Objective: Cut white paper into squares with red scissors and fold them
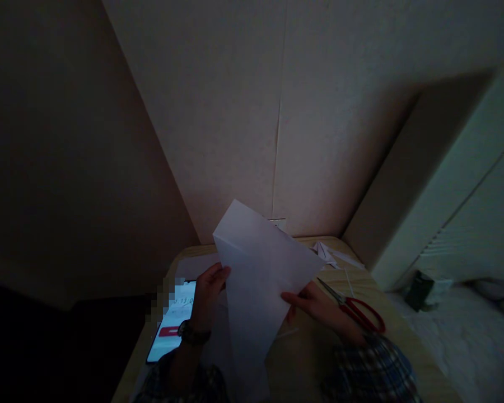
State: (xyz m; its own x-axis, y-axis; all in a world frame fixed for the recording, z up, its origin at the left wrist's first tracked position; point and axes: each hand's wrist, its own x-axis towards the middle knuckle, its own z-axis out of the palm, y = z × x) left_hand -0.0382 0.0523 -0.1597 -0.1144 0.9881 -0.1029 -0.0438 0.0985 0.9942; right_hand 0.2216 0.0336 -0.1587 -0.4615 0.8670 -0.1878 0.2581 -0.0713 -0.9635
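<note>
A white sheet of paper, partly folded with a crease near its upper left corner, is held up in front of me above the table. My left hand pinches its left edge between thumb and fingers. On the right edge, my right hand grips the sheet, thumb on the near face and the other fingers behind it. Scissors with red handles lie on the table just right of my right hand, blades pointing away to the left. Beside my left wrist is a lit tablet or phone, partly covered by that arm.
The small wooden table stands against the wall. Folded white paper and paper strips lie at its back right. More white paper lies at the back left. A wall socket shows behind. To the right, a bed holds a dark box.
</note>
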